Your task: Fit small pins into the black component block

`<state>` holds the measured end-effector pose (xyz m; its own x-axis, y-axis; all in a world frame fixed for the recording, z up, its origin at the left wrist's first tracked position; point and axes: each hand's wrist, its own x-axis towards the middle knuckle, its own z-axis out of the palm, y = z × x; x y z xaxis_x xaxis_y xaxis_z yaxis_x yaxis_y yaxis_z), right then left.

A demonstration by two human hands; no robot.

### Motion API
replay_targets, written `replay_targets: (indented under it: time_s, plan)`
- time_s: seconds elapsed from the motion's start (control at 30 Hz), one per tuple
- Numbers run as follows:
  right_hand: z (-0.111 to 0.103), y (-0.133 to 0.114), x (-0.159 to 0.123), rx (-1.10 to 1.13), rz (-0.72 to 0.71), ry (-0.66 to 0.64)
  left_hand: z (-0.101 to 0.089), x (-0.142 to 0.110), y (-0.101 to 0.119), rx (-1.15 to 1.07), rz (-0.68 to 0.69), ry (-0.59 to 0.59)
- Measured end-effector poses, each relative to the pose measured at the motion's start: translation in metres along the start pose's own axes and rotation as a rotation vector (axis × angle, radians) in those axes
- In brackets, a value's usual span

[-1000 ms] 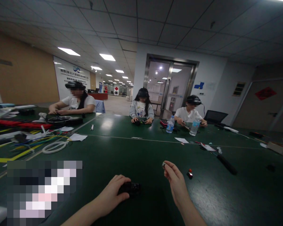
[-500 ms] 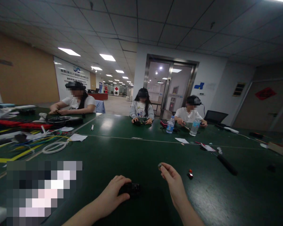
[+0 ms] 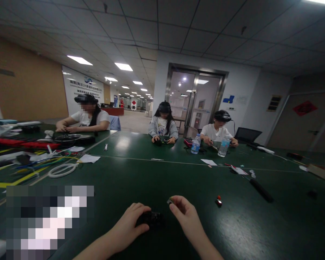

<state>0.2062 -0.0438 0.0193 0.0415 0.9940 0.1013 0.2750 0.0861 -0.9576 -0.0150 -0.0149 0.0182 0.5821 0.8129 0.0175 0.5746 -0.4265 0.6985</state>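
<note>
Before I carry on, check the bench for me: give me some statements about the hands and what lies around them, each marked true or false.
1. The left hand holds a black object. True.
2. The right hand lies flat on the table. False: its thumb and fingers pinch a small piece.
3. A small red-and-silver item lies to the right of the right hand. True.
4. The two hands are touching. False: there is a gap between them.
5. The white coiled tube lies to the right of both hands. False: it lies to their left.
</note>
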Motion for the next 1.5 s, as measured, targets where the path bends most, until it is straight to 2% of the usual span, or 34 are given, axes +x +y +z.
replay_targets:
  time_s: [0.17,0.4,0.53,0.77,1.0,1.17,1.5]
  plan:
    - [0.013,-0.003,-0.006,-0.106,-0.024,-0.092,0.001,0.001,0.0,0.02,0.001,0.013]
    - [0.029,-0.003,-0.011,-0.316,-0.101,-0.137,0.006,0.002,-0.005,0.037,0.027,0.034]
    - [0.03,-0.009,-0.013,-0.402,-0.159,-0.185,0.006,0.002,-0.005,0.037,0.035,0.037]
    - [0.028,-0.014,-0.016,-0.512,-0.146,-0.227,0.007,0.002,-0.005,0.034,0.043,0.04]
    - [0.024,-0.011,-0.013,-0.471,-0.112,-0.248,0.006,0.002,-0.004,0.049,0.026,0.031]
    - [0.017,-0.008,-0.011,-0.35,-0.071,-0.289,0.003,0.002,0.0,0.056,0.023,0.017]
    - [0.016,-0.003,-0.009,-0.255,-0.074,-0.259,0.005,0.0,-0.001,0.054,0.037,0.032]
